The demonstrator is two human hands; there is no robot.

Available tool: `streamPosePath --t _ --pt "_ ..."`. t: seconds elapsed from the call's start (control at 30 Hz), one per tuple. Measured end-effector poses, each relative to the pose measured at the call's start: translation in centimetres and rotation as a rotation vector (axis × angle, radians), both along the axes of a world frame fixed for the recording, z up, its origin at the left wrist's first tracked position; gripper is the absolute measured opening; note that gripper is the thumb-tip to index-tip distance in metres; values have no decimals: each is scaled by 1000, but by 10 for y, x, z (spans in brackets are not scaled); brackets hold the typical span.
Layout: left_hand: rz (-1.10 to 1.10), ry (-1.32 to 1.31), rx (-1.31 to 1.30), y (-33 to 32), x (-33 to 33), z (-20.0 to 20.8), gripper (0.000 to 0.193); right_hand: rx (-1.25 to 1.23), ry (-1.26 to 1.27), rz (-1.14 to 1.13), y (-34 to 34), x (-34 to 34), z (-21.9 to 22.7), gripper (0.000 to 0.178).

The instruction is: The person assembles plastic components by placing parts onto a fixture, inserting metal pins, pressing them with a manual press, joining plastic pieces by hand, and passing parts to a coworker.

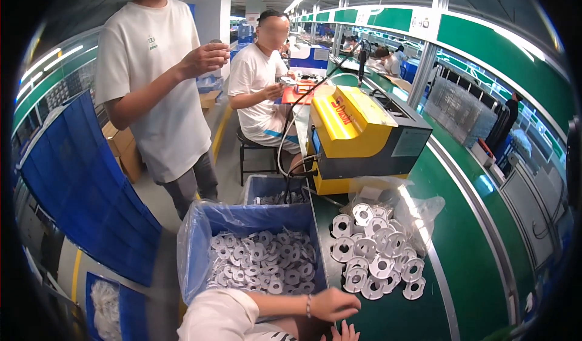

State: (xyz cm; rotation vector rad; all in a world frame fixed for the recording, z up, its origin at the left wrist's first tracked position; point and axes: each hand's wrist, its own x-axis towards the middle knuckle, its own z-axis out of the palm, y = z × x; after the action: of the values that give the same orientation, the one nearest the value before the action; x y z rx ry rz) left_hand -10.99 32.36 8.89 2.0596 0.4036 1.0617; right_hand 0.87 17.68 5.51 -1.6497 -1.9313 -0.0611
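Observation:
My left hand (333, 304), with a bracelet at the wrist, reaches across from the lower left over the near edge of the green bench. Its back is toward me and the fingers are curled together; what they hold, if anything, is hidden. Just below it, at the lower rim, the fingers of my right hand (343, 334) show, stretched and apart, with the palm cut off. Beyond my hands lies a heap of white ring-shaped plastic parts (382, 265) on the bench. Left of them a blue bin (189, 250), lined with clear plastic, holds many similar parts (260, 262).
A yellow and grey machine (364, 141) stands on the bench past the heap, beside a clear plastic bag (421, 213). A second blue bin (257, 186) sits behind the first. One person (154, 80) stands at left; another (257, 86) sits handling a small part.

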Motion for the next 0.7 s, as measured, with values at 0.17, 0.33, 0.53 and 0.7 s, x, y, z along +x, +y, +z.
streamPosePath --t 0.17,0.33,0.53,0.7 --pt "140 -7 -158 -38 40 -28 15 13 22 22 -2 -1 -9 33" --pt "164 -13 -87 -37 43 -27 18 -6 26 25 -1 0 -4 31" --pt "164 -11 -64 -37 45 -26 19 26 25 17 0 1 -6 28" --pt "183 -6 -56 -38 46 -37 20 74 53 42 0 0 0 21"
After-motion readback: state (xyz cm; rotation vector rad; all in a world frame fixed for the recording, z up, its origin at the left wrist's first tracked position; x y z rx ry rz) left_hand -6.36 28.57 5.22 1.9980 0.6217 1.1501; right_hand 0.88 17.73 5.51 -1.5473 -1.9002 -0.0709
